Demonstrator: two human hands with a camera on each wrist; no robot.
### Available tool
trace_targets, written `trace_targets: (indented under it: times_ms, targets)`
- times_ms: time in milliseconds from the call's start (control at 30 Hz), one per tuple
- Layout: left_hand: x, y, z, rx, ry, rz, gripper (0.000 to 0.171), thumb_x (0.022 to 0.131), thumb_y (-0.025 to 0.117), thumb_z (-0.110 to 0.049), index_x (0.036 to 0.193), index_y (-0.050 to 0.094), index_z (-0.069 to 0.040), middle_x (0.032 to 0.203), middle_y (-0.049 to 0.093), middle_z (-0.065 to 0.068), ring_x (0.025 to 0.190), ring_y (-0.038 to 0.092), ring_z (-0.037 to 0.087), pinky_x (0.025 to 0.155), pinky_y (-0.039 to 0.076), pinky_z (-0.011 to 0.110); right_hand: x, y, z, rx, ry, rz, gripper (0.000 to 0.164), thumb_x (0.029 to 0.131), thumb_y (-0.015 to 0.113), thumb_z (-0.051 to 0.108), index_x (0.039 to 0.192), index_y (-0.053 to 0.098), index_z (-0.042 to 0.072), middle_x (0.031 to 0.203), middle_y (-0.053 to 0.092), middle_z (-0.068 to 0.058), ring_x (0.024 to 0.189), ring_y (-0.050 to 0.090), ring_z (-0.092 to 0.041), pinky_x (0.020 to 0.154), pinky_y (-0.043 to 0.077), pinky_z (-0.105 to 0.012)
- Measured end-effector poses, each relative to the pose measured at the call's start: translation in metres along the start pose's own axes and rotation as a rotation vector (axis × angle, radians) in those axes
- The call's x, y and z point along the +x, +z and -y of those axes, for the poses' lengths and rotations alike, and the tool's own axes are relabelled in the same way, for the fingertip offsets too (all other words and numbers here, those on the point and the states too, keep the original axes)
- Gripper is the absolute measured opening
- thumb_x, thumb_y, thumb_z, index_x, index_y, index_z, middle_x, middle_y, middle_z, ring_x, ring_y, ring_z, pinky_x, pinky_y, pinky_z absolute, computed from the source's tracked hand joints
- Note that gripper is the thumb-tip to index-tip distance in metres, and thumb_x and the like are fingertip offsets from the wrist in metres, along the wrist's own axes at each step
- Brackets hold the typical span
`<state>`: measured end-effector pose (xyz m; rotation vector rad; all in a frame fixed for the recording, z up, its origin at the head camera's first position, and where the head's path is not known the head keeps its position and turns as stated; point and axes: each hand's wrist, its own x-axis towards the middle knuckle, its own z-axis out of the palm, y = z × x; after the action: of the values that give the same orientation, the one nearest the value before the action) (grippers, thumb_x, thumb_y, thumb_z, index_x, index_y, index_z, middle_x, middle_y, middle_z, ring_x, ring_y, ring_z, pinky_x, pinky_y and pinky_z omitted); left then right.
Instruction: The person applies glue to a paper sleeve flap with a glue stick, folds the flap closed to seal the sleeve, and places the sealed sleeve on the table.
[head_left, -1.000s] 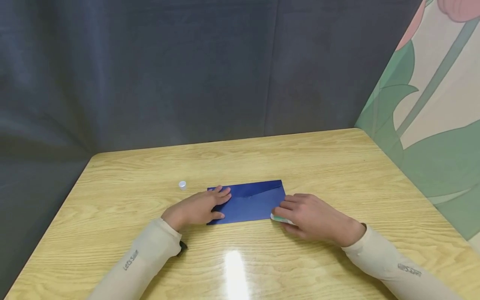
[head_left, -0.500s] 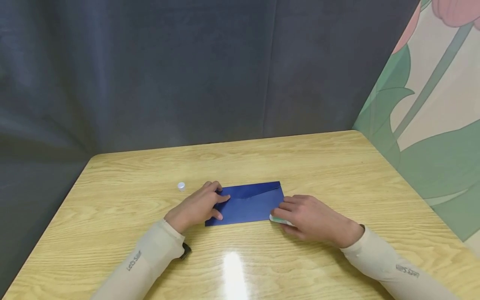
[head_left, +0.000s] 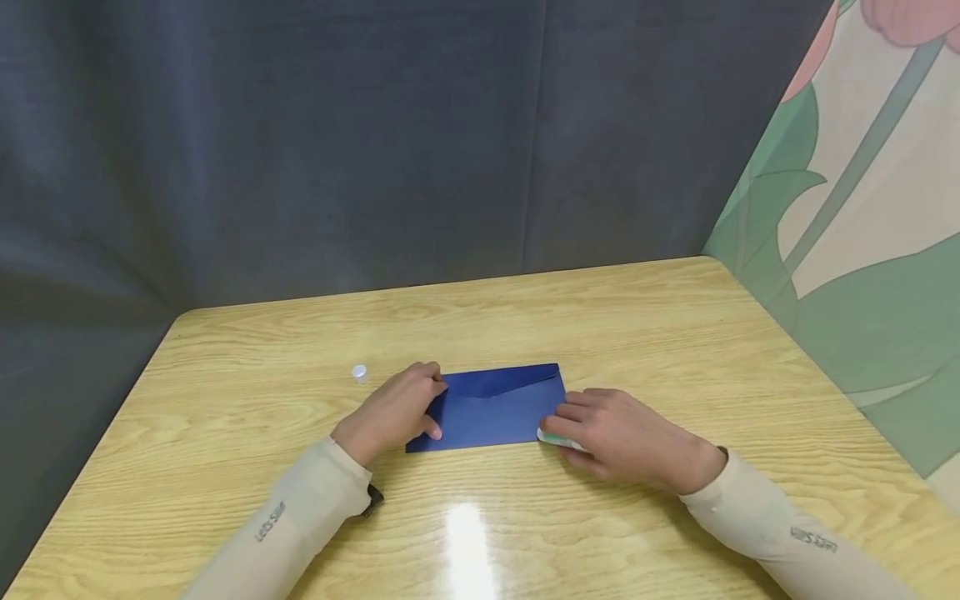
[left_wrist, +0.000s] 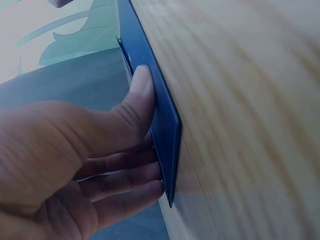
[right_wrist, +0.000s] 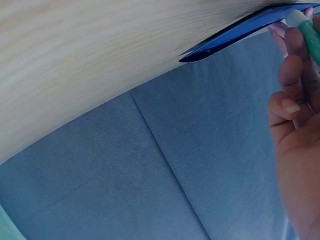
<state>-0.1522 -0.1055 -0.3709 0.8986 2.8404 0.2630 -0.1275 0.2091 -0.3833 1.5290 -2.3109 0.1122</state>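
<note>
A dark blue envelope point(head_left: 498, 417) lies on the table with its pointed flap along the far side; in the right wrist view the flap end stands slightly apart. My left hand point(head_left: 397, 408) grips the envelope's left end, thumb on its face near the bottom edge and fingers curled at the far edge. The left wrist view shows that thumb point(left_wrist: 142, 87) on the blue paper. In my right hand point(head_left: 611, 433) is a green and white glue stick point(right_wrist: 307, 35), its white end by the envelope's lower right corner. Fingers hide most of the stick in the head view.
A small white cap point(head_left: 360, 372) sits on the wooden table point(head_left: 247, 400), left of the envelope. A dark curtain point(head_left: 360, 150) hangs behind the table, and a wall with painted flowers point(head_left: 862, 275) stands at the right.
My left hand's fingers have drawn back from lying spread on the envelope and are now curled at its far left edge. The right hand still holds the glue stick in nearly the same place.
</note>
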Motion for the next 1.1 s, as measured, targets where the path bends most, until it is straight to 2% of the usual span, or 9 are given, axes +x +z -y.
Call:
trace_targets:
  times_ms: [267, 533, 767, 967, 1100]
  targets:
    - [0.0018, 0.0016, -0.0009, -0.035, -0.024, -0.044, 0.058, 0.074, 0.087, -0.023, 0.122, 0.068, 0.003, 0.125, 0.065, 0.016, 0.119, 0.061, 0.030, 0.101, 0.051, 0.039, 0.0009, -0.0015, -0.0004, -0.003, -0.008, -0.017, 0.023, 0.082, 0.076, 0.020, 0.101, 0.063, 0.019, 0.082, 0.061, 0.011, 0.073, 0.053, -0.008, 0.067, 0.050, -0.025]
    - [0.0009, 0.0027, -0.0011, -0.011, 0.002, -0.046, 0.049, 0.073, 0.087, -0.023, 0.113, 0.073, 0.002, 0.114, 0.068, 0.015, 0.108, 0.063, 0.029, 0.093, 0.055, 0.037, 0.0012, -0.0011, 0.0014, -0.011, -0.004, 0.005, 0.024, 0.082, 0.077, 0.023, 0.102, 0.064, 0.020, 0.083, 0.063, 0.011, 0.074, 0.054, -0.008, 0.067, 0.051, -0.025]
    - [0.0011, 0.0019, -0.0006, -0.011, 0.018, -0.045, 0.057, 0.074, 0.087, -0.024, 0.123, 0.069, -0.001, 0.112, 0.068, 0.013, 0.105, 0.064, 0.026, 0.093, 0.055, 0.037, 0.0014, -0.0013, 0.0010, -0.011, -0.005, 0.003, 0.025, 0.081, 0.077, 0.022, 0.102, 0.063, 0.020, 0.083, 0.062, 0.011, 0.073, 0.053, -0.008, 0.065, 0.050, -0.024]
    - [0.0031, 0.0010, -0.0018, -0.010, 0.004, -0.026, 0.061, 0.073, 0.087, -0.023, 0.125, 0.067, 0.000, 0.116, 0.068, 0.014, 0.107, 0.064, 0.026, 0.095, 0.054, 0.037, 0.0012, -0.0012, 0.0016, -0.006, -0.001, 0.018, 0.025, 0.082, 0.077, 0.023, 0.103, 0.063, 0.020, 0.084, 0.063, 0.011, 0.074, 0.055, -0.008, 0.067, 0.052, -0.025]
    - [0.0045, -0.0003, -0.0053, 0.017, -0.014, -0.017, 0.056, 0.072, 0.089, -0.022, 0.119, 0.070, 0.001, 0.108, 0.069, 0.013, 0.102, 0.065, 0.027, 0.092, 0.055, 0.037, 0.0014, -0.0013, 0.0022, -0.007, 0.002, 0.022, 0.025, 0.082, 0.076, 0.023, 0.103, 0.063, 0.020, 0.084, 0.063, 0.011, 0.075, 0.055, -0.008, 0.067, 0.052, -0.025]
